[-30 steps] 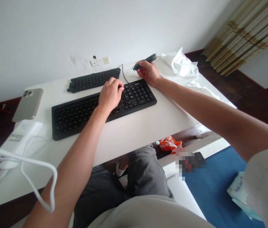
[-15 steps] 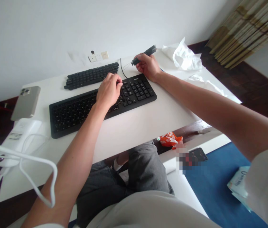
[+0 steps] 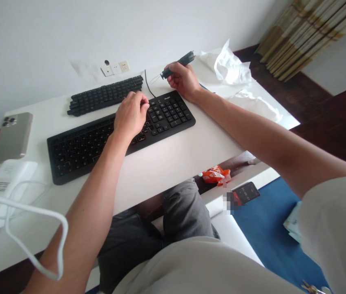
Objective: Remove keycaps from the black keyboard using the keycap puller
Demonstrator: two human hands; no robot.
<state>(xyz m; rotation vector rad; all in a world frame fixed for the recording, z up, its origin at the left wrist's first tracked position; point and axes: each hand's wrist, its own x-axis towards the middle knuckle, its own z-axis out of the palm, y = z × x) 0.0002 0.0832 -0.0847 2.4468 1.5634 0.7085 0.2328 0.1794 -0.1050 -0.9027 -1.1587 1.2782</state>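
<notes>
A black keyboard (image 3: 83,143) lies at a slant on the white table. Its number pad side still carries keycaps, while the left and middle parts look like bare key wells. Over its upper middle rests my left hand (image 3: 130,115), thumb and fingers pinched together; whatever they hold is hidden. My right hand (image 3: 185,81) is closed around a black keycap puller (image 3: 175,65), just behind the keyboard's right end. Two thin wire prongs point left from the puller, and its other end looks like a brush. Behind the keyboard, black keycaps (image 3: 105,94) lie in close rows.
At the table's left are a phone (image 3: 12,136) and a white power strip (image 3: 10,177); a white cable (image 3: 38,208) loops in the foreground. Crumpled white plastic (image 3: 229,65) lies at the back right. Below sit an orange bag (image 3: 215,174) and another phone (image 3: 244,194).
The whole view has shifted, so the table sits farther left in the picture. Both hands keep nearly the same places over and behind the keyboard, and the puller remains in my right hand.
</notes>
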